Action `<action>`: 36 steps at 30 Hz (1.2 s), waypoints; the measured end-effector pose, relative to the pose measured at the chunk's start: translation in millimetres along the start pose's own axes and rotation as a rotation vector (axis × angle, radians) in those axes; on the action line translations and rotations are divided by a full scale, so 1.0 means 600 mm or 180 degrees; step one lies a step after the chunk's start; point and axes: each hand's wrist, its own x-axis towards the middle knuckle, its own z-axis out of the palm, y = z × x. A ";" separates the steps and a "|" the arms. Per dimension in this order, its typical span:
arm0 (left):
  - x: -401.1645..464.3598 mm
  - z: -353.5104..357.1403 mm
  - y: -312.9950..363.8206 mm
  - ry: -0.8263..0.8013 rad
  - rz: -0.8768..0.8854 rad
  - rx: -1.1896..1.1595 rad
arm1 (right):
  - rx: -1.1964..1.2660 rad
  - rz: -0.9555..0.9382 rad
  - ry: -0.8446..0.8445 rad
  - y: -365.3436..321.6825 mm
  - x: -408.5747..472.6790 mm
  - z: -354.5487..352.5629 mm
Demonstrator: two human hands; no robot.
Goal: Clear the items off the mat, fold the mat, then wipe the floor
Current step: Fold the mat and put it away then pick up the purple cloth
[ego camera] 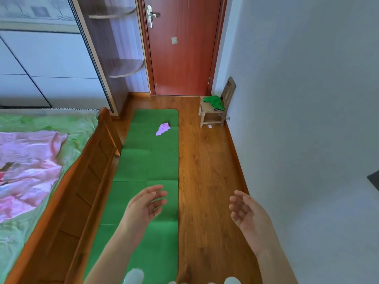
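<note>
Head view: both hands, left hand point(143, 203) and right hand point(248, 214), hover apart, fingers loose, empty.

Wood plank floor point(207, 181), glossy, daylight glare. Red-brown door point(180, 48) shut at far end, metal lever handle point(151, 16). Plain white wall point(307, 99) on right. Small wooden chair point(215, 111) in the corner. Wooden bed frame point(82, 191) left, floral bedding point(26, 171). Wardrobe point(41, 64), probably sliding doors, with corner shelves point(127, 68).
</note>
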 end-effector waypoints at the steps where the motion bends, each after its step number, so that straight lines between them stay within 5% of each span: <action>1: 0.016 0.006 0.007 0.0010 0.0000 0.0003 | 0.0008 0.0018 0.0008 -0.007 0.017 0.003; 36: 0.729 0.331 0.249 0.1031 0.0509 -0.0584 | -0.0425 0.0419 -0.0733 -0.428 0.877 0.161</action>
